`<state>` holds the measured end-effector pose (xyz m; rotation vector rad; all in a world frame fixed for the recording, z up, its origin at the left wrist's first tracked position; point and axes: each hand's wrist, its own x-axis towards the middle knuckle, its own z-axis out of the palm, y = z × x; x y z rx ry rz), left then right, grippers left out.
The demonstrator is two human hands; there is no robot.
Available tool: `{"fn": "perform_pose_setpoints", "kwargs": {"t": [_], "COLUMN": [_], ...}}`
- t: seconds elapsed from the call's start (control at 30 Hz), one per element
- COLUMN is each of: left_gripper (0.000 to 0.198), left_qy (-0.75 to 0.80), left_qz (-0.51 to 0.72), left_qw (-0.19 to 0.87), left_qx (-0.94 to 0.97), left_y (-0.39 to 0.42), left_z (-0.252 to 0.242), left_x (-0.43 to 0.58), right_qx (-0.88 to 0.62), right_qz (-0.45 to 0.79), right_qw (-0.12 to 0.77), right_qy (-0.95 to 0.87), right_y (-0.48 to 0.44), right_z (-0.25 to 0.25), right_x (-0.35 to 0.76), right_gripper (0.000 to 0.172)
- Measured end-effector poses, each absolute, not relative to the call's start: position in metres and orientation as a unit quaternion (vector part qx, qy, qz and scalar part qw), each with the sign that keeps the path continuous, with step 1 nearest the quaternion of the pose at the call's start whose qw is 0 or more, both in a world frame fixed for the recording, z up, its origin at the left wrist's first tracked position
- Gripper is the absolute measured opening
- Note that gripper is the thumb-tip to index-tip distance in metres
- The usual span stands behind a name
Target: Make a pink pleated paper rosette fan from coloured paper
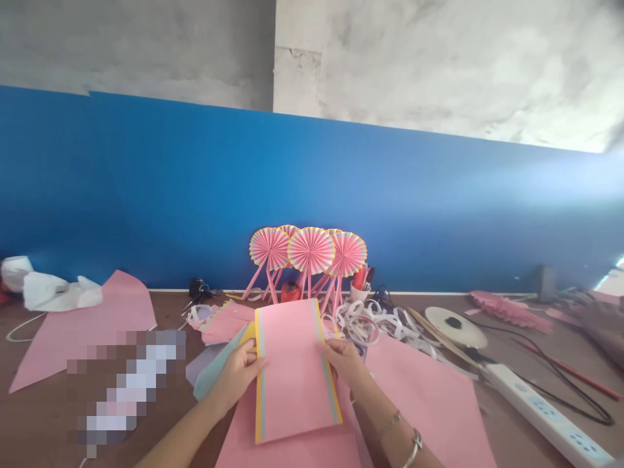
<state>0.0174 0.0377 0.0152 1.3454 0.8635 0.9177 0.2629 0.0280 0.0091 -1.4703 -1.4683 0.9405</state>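
Note:
Between my two hands is a pink paper sheet (295,370) with blue and yellow stripes down its long sides, tilted up over the table. My left hand (240,374) pinches its left edge, thumb on the front face. On the opposite edge, my right hand (345,361) grips the sheet between thumb and fingers. More pink paper (287,452) lies beneath it, and a light teal sheet (214,374) sticks out behind my left hand. Past the sheet stand several round pleated paper fans (311,251) on pink sticks.
White ribbon strips (390,322) are heaped right of the fans. A white power strip (546,409), a round cream disc (455,327) and a black cable (550,390) lie on the right. Large pink paper (97,331) covers part of the left. A blue panel (170,188) closes the back.

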Motion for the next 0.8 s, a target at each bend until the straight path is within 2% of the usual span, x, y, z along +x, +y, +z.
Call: {"fn": "perform_pose_setpoints", "kwargs": {"t": [0.13, 0.2, 0.27, 0.33, 0.4, 0.5, 0.57, 0.67, 0.7, 0.73, 0.8], "left_gripper": [0.045, 0.045, 0.044, 0.043, 0.041, 0.038, 0.039, 0.046, 0.044, 0.037, 0.021], "left_qy": [0.403, 0.419, 0.428, 0.436, 0.442, 0.453, 0.467, 0.499, 0.498, 0.477, 0.401], "left_qz": [0.404, 0.405, 0.408, 0.410, 0.406, 0.397, 0.408, 0.456, 0.456, 0.432, 0.335], "left_qw": [0.576, 0.556, 0.543, 0.533, 0.522, 0.500, 0.471, 0.351, 0.254, 0.180, 0.134], "left_qx": [0.585, 0.592, 0.596, 0.599, 0.606, 0.622, 0.628, 0.648, 0.693, 0.744, 0.842], "left_y": [0.045, 0.050, 0.055, 0.059, 0.062, 0.065, 0.064, 0.053, 0.047, 0.040, 0.027], "left_z": [0.020, 0.021, 0.023, 0.024, 0.024, 0.019, 0.014, 0.007, 0.007, 0.007, 0.010], "left_x": [0.014, 0.011, 0.008, 0.005, 0.004, 0.007, 0.011, 0.015, 0.016, 0.017, 0.019], "right_qx": [-0.604, -0.577, -0.501, -0.469, -0.457, -0.427, -0.412, -0.427, -0.436, -0.446, -0.464], "right_qz": [0.319, 0.274, 0.153, 0.070, -0.005, -0.079, -0.096, -0.111, -0.110, -0.105, -0.078], "right_qw": [0.396, 0.392, 0.314, 0.250, 0.221, 0.225, 0.231, 0.230, 0.226, 0.221, 0.212], "right_qy": [-0.614, -0.662, -0.792, -0.844, -0.861, -0.872, -0.876, -0.868, -0.864, -0.861, -0.856], "right_y": [0.019, 0.005, -0.011, -0.023, -0.028, -0.024, -0.018, -0.012, -0.011, -0.011, -0.011], "right_z": [0.030, 0.040, 0.045, 0.043, 0.035, 0.018, 0.007, -0.006, -0.008, -0.010, -0.012], "right_x": [0.264, 0.261, 0.256, 0.253, 0.252, 0.255, 0.257, 0.262, 0.263, 0.264, 0.266], "right_gripper": [0.033, 0.050, 0.060, 0.066, 0.056, 0.026, 0.017, 0.017, 0.017, 0.017, 0.016]}}
